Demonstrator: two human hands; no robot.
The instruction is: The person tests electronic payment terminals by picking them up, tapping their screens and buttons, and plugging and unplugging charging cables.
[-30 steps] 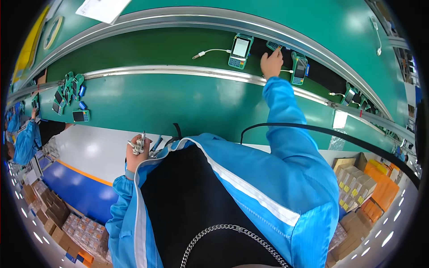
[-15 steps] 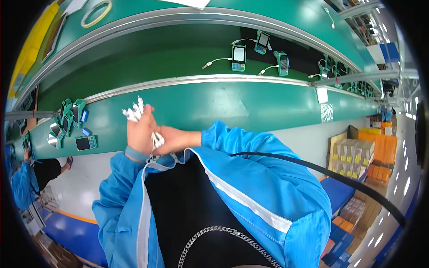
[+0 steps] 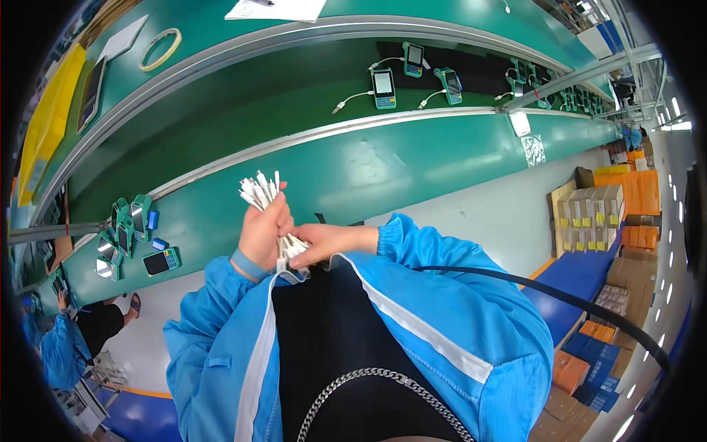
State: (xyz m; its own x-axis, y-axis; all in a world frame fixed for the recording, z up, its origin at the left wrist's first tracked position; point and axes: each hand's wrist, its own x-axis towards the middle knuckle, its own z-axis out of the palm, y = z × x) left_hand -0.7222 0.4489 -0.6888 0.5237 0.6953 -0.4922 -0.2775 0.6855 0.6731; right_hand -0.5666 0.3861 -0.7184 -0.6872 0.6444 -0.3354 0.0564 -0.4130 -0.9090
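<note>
A bunch of white cables (image 3: 258,191) is gathered in front of my chest, its plug ends fanning out upward. My left hand (image 3: 261,233) is closed around the middle of the bunch. Lower down, where the cables (image 3: 290,244) come out below that fist, my right hand (image 3: 322,243) grips them between thumb and fingers. Both hands are just off the near edge of the green bench (image 3: 353,177). To the left on that bench lie several green card terminals (image 3: 160,261) with dark screens, along with small blue blocks (image 3: 153,219).
Beyond the bench rail, a sunken dark green lane holds terminals (image 3: 383,88) with white cables attached. A tape roll (image 3: 160,50), a yellow bin (image 3: 51,125) and paper (image 3: 276,9) sit on the upper shelf. Stacked cartons (image 3: 589,210) stand right. Another person (image 3: 62,346) is at far left.
Both hands have shifted right in the picture with the cables. The cable bunch now stands more upright, and more of it shows between my hands. My view has turned slightly.
</note>
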